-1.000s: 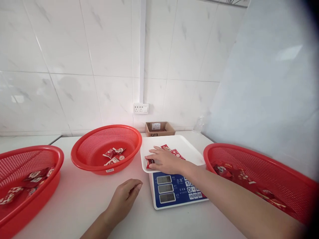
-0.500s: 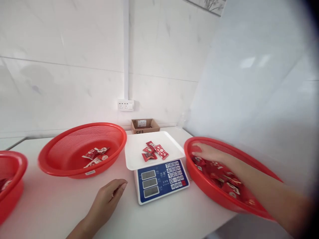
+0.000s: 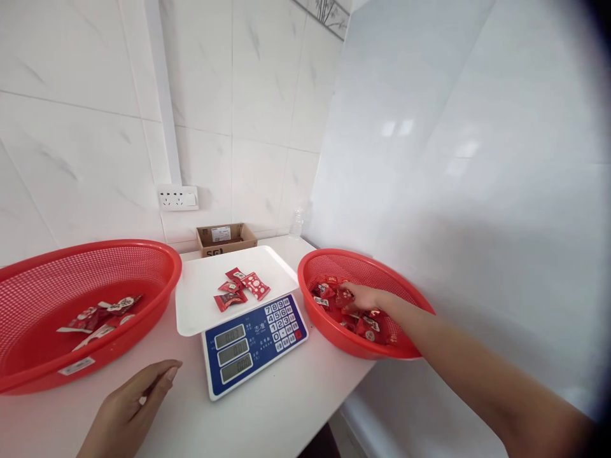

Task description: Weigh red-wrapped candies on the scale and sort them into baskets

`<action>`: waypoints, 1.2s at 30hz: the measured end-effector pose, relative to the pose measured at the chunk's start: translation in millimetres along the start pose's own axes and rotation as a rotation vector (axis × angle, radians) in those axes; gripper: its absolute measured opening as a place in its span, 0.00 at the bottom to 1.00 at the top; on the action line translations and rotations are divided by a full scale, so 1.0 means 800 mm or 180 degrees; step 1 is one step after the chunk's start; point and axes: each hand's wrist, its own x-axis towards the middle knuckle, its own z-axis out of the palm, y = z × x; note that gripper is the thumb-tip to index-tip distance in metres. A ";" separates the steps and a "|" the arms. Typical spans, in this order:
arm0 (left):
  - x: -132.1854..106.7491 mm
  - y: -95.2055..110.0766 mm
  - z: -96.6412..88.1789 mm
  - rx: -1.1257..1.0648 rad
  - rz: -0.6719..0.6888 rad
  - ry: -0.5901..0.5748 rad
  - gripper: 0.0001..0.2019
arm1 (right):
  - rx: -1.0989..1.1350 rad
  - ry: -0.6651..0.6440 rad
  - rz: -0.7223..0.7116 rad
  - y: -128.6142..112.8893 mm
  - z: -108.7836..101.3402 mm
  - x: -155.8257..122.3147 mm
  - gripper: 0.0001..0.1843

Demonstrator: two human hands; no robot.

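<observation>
Down inside the right red basket (image 3: 405,296), my right hand (image 3: 360,297) has its fingers closed on a small red candy packet (image 3: 342,298). More red wrapped candies (image 3: 370,326) lie around and under that hand. My left hand (image 3: 128,404) hovers over or rests on the table left of the scale, thumb against curled fingers, with no object visible in it. Between the hands stands a digital scale (image 3: 258,343) with a blue keypad panel and lit digits. Several red candy packets (image 3: 238,287) lie in a loose cluster on its white tray (image 3: 195,292).
A second red basket (image 3: 157,254) at the left holds several red and white packets (image 3: 102,318). Behind the scale sits an open cardboard box (image 3: 226,240), with a clear plastic bottle (image 3: 297,222) near the wall corner. A wall socket (image 3: 177,198) is above.
The view has turned to the right, so the scale and baskets appear further left. My right hand has gone from reaching into the right basket to gripping a packet there. The left hand keeps its pose.
</observation>
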 end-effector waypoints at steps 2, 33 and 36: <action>0.001 -0.003 0.001 0.0024 -0.0012 -0.0010 0.17 | -0.0009 -0.0055 0.0049 -0.004 0.002 0.003 0.22; -0.009 0.033 -0.012 -0.0221 0.0268 -0.0190 0.14 | 0.0509 0.1169 -0.1840 -0.264 0.050 0.017 0.08; -0.011 0.033 -0.012 -0.0243 0.0261 -0.0171 0.14 | 0.1268 0.1521 -0.1874 -0.249 0.055 -0.012 0.08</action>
